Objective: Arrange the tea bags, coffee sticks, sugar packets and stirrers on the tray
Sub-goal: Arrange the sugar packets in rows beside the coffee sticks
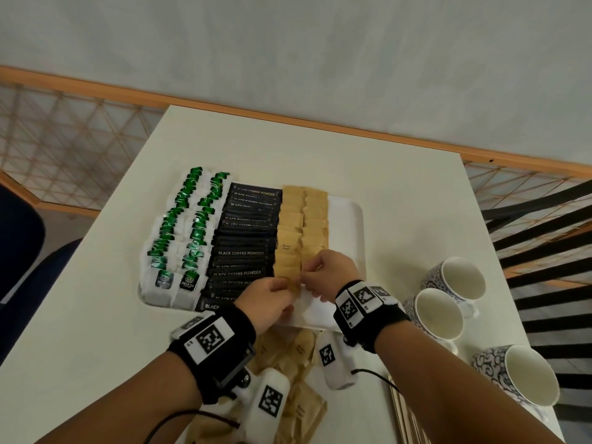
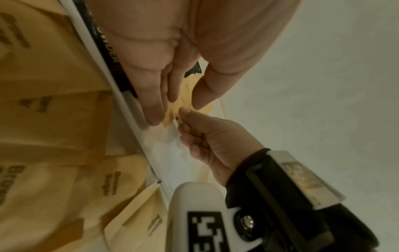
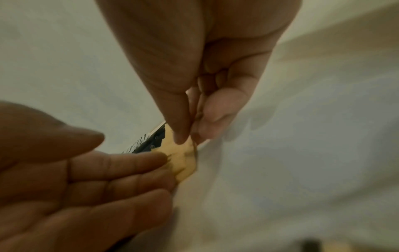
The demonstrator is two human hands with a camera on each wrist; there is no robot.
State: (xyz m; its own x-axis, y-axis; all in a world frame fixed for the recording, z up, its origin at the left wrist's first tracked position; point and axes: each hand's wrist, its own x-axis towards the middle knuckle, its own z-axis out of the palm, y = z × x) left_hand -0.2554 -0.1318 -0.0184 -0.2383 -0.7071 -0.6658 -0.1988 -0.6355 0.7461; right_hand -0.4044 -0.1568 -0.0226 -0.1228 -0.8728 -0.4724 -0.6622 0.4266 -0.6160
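Over white tray (image 1: 347, 219), both hands — left hand (image 1: 267, 299), right hand (image 1: 330, 274) — pinching flat brown paper sugar packet (image 1: 296, 285)

Refreshment corner: mugs (image 1: 455, 280), white table (image 1: 288, 149)

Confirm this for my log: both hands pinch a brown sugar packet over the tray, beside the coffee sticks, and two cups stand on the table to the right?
Not quite: three cups stand there, as the head view shows. The rest holds: the left hand and right hand pinch a sugar packet over the tray, beside the coffee sticks.
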